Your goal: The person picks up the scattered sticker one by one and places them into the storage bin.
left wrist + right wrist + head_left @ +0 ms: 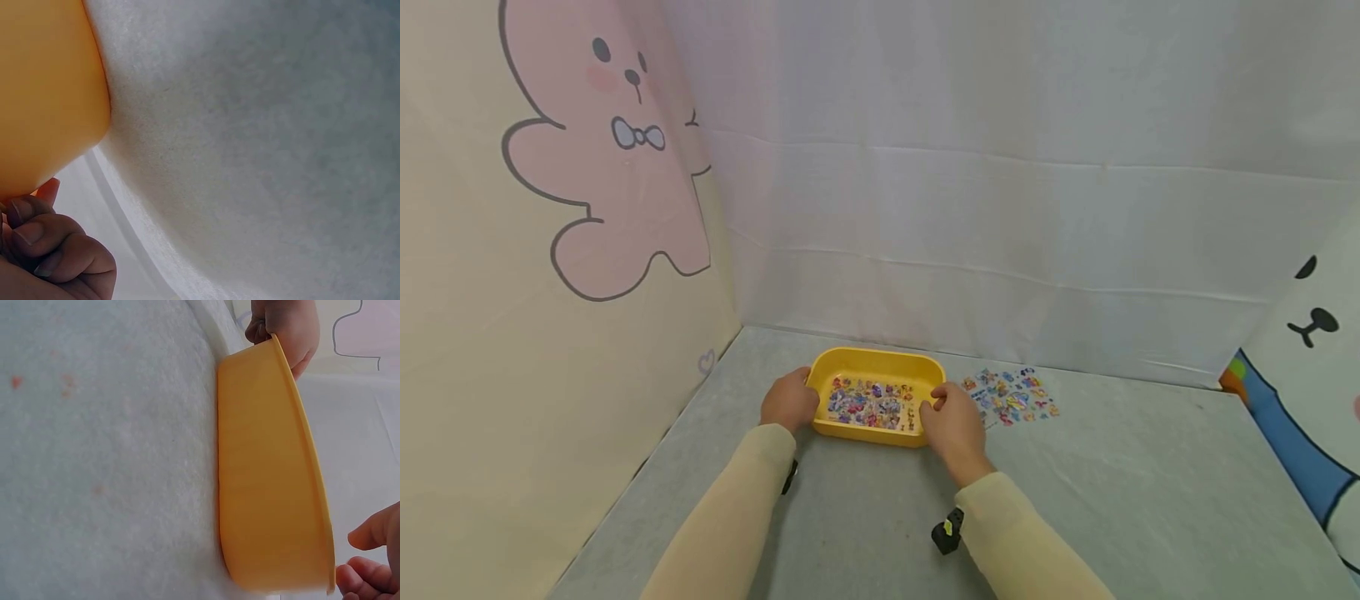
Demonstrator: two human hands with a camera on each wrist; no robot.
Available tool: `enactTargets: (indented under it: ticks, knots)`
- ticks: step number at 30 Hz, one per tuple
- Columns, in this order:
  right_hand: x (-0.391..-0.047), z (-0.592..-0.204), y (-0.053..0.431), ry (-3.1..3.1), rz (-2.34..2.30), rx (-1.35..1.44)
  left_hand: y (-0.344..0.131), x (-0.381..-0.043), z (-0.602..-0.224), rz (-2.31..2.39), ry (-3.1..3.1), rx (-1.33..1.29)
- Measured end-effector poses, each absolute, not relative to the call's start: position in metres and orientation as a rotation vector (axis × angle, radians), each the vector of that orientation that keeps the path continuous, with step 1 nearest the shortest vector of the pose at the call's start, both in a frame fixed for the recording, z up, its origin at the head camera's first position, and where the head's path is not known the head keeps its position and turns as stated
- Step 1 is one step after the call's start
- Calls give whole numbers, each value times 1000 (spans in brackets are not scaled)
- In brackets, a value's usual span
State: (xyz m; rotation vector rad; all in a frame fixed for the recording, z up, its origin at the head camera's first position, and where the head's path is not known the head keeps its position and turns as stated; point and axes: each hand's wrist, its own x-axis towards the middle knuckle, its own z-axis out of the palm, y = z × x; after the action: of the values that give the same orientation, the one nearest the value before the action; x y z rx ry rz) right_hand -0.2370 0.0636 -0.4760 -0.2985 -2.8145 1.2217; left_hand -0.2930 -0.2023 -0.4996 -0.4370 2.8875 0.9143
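A yellow plastic tray point(868, 434) with raised walls sits on the grey cloth surface near its back edge. Inside it lies a sheet of small colourful stickers point(868, 404). My left hand point(791, 402) grips the tray's left end at the rim, with fingers curled in the left wrist view point(59, 250). At the opposite end is my right hand point(955, 425). Its thumb point(372, 531) stands apart from the rim in the right wrist view, while its other fingertips are right at the rim's outer edge.
Just right of the tray, a second sticker sheet point(1017, 396) lies on the grey cloth point(1135, 467), partly behind my right hand. A white curtain point(970, 208) hangs behind, and side walls with cartoon bears point(617, 183) bound the surface.
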Motion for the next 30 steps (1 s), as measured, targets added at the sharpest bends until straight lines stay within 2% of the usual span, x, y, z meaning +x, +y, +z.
enactTargets:
  ticks: [9,30]
  knots:
    - [-243,-477,73,-2800,1211,-301,-204,-291,-498,915,2884,-421]
    - [-268,-495,136,-2991,904,-266,-201,-291,-497,921,2885,-439]
